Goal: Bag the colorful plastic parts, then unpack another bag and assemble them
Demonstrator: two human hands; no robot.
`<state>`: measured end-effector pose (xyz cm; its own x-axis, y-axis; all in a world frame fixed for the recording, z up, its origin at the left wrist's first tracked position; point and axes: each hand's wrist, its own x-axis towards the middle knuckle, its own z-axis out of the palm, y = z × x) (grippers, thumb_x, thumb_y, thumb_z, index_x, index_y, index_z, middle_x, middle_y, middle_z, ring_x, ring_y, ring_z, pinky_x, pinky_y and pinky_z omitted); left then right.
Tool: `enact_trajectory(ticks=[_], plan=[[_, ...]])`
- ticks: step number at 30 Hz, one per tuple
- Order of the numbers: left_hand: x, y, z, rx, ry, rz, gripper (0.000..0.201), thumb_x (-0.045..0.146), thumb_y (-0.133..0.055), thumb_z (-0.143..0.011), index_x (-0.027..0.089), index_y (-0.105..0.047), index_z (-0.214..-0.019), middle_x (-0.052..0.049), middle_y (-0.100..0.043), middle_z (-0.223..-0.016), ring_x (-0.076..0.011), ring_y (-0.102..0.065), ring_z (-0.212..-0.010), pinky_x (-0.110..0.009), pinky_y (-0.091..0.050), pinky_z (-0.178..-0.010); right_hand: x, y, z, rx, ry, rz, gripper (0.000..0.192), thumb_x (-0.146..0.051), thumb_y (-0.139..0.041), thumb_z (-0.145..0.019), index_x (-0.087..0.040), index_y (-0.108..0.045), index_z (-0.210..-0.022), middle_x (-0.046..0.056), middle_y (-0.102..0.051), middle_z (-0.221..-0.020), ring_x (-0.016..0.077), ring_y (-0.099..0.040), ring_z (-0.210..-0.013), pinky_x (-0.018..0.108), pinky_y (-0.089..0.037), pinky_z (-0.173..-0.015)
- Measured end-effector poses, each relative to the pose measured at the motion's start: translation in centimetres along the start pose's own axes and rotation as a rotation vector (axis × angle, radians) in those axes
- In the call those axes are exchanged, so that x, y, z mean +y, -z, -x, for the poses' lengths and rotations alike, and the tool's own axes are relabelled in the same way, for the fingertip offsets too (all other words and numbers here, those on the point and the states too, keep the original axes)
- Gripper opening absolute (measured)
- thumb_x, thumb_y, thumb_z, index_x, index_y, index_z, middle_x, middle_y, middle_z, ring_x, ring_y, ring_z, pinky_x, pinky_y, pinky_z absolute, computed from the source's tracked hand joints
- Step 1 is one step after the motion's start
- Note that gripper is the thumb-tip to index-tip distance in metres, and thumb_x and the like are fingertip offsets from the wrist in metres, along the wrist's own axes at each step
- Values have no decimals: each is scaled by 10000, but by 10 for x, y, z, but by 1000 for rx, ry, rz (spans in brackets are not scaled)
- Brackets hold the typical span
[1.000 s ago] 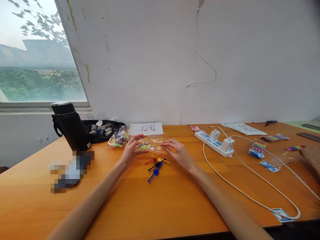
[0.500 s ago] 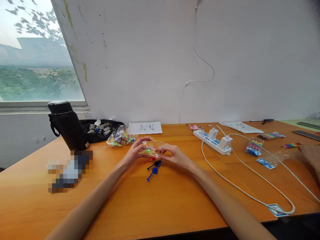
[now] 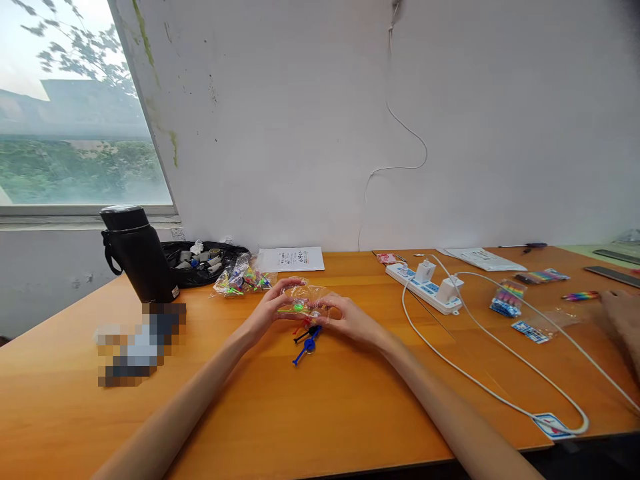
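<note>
Small clear plastic bag [image 3: 305, 300] with bright green and yellow clips inside, held up just above the orange wooden table [image 3: 310, 413], out in front, in the middle. Left hand [image 3: 270, 307] closed on the bag's left end, fingers curled over the top. Right hand [image 3: 345, 315] closed on the right end, thumb and fingers pinching the plastic. Loose on the table right under the bag: a blue clip with a long thin stem [image 3: 306, 348], a black one [image 3: 309, 332] touching it, and a bit of a red one [image 3: 299, 327] peeking out.

Best to hold the thin plastic softly, so no tearing. Good to keep the bag's mouth up, so nothing falls out. Better to stay over the loose clips, near enough to grab.

Off to the left, a second clear bag full of colourful clips [image 3: 241, 277] and a tall black bottle [image 3: 137, 253]. Off to the right, a white power strip [image 3: 429, 287]. At the far right edge, another person's hand [image 3: 620, 320], blurry.
</note>
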<state>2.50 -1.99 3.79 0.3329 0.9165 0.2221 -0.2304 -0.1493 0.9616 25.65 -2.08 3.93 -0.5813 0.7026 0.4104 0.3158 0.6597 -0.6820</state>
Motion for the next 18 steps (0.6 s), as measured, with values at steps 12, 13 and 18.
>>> enact_trajectory(ticks=[12,13,18], plan=[[-1,15,-7,115,-41,-1,381,259,-632,-762,260,-661,-1142,-61,-513,-1410,-304,-568,-1166,-469,-625,-824,22,9,-8,164,-276,-497,419,-488,-707,-797,-204,-711,-1106,70,-712,-1146,236,-690,-1018,388,-507,-983],[-1,18,-8,138,-50,7,382,250,-632,-757,257,-661,-1137,-63,-513,-1405,-303,-567,-1167,-471,-626,-823,26,11,-9,198,-297,-545,410,-484,-718,-784,-201,-717,-1081,69,-718,-1124,231,-697,-998,394,-505,-991],[0,37,-13,295,-81,9,366,198,-622,-735,256,-659,-1094,-52,-515,-1386,-285,-520,-1194,-468,-639,-808,39,20,-9,408,-397,-659,314,-435,-734,-745,-198,-732,-951,70,-731,-1034,201,-700,-891,388,-516,-979]])
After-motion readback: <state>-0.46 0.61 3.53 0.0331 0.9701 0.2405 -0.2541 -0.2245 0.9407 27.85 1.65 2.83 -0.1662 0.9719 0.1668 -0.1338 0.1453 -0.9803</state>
